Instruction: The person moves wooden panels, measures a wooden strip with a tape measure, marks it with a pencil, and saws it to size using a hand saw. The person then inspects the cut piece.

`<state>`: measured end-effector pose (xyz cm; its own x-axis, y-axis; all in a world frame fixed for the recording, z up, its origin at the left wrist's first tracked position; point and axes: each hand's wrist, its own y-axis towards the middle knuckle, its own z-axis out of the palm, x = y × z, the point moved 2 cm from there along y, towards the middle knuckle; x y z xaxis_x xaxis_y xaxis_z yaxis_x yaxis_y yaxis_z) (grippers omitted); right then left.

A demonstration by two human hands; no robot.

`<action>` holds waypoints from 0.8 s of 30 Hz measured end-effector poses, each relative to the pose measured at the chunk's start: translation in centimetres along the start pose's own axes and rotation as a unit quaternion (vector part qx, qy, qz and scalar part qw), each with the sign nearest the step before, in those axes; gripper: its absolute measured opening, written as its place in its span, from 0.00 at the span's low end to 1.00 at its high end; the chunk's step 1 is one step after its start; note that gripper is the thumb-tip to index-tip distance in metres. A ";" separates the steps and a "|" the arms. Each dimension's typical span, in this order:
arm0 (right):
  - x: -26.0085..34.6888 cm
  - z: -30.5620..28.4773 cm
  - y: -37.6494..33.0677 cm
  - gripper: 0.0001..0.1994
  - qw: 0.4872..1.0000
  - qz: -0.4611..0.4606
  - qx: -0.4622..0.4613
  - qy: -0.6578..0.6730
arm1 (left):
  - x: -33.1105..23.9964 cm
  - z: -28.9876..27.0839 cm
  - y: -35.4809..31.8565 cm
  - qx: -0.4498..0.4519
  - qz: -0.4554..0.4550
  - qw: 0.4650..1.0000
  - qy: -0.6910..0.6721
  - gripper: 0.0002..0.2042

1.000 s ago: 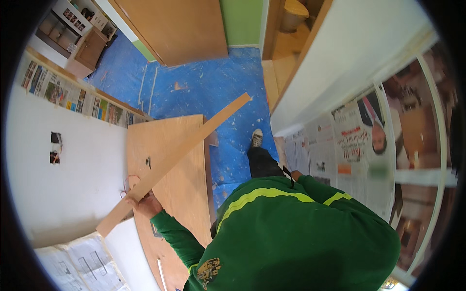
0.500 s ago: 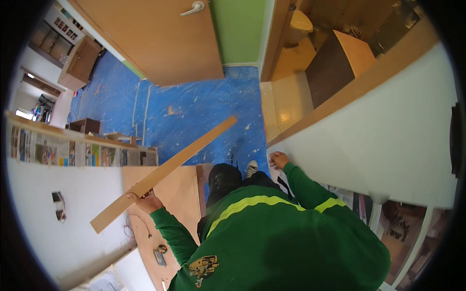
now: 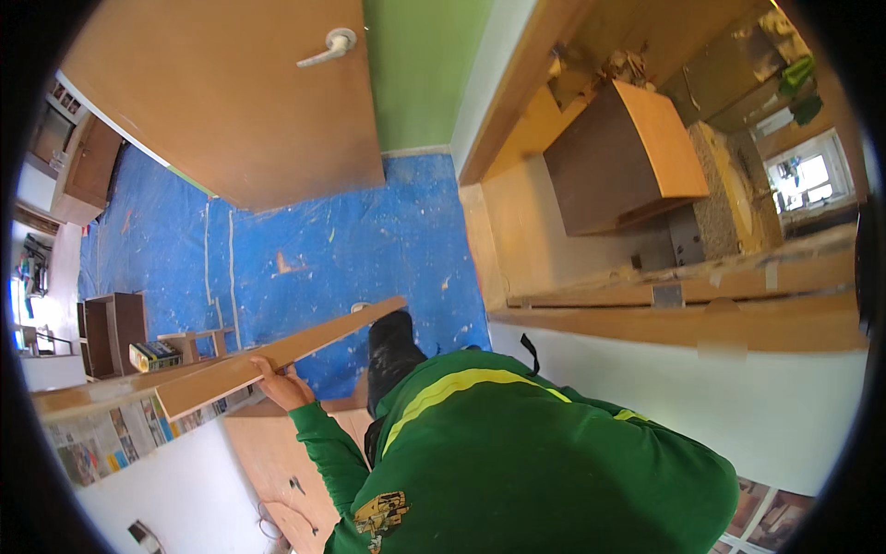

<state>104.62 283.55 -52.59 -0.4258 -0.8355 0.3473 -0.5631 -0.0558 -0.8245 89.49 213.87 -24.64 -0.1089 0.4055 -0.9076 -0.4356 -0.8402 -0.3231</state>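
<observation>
Holding wooden board | left fingers curled round its edge | right fingers (hidden): can't tell

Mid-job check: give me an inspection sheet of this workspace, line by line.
Surface: blue plastic floor sheet, pale-specked.
Job's things: long flat tan wooden board, tilted across the view.
Clutter: dark-brown boxy shelf unit and yellow-green carton, at left.
Hands: left hand grips the board; right hand out of view.
Cables: thin looped wire by the light wooden panel, lower left.
Surroundings: brown door with pale lever handle; green wall; boxy dark-brown-and-orange cabinet, right.
</observation>
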 end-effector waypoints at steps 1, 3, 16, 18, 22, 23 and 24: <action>1.4 -1.1 0.8 0.19 1.000 0.008 -0.006 0.002 | 0.5 1.1 1.6 0.014 -0.001 1.000 0.001 0.30; 5.4 -4.4 4.1 0.19 1.000 0.004 -0.015 -0.009 | 1.6 2.3 4.4 0.029 -0.029 0.999 0.025 0.29; 57.3 -14.8 28.2 0.19 0.948 -0.305 -0.009 -0.091 | -6.3 12.3 14.6 0.185 0.083 0.949 0.241 0.26; 61.6 -14.4 31.7 0.18 0.945 -0.297 0.046 -0.130 | -7.1 12.4 15.2 0.173 0.057 0.958 0.224 0.25; 65.2 -14.3 40.8 0.19 0.859 -0.350 0.122 -0.353 | -5.9 12.9 17.7 0.173 0.037 0.963 0.202 0.22; 67.1 -13.8 42.6 0.20 0.843 -0.356 0.143 -0.377 | -5.6 12.9 19.0 0.168 0.033 0.963 0.210 0.21; 69.2 -13.1 44.5 0.20 0.823 -0.364 0.170 -0.401 | -6.6 13.2 20.0 0.142 0.124 0.943 0.275 0.20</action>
<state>40.84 230.43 -59.40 0.6190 -0.5975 0.5098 -0.1740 -0.7373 -0.6528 69.70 199.15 -21.60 0.2072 -0.1035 -0.9728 -0.6877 -0.7227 -0.0696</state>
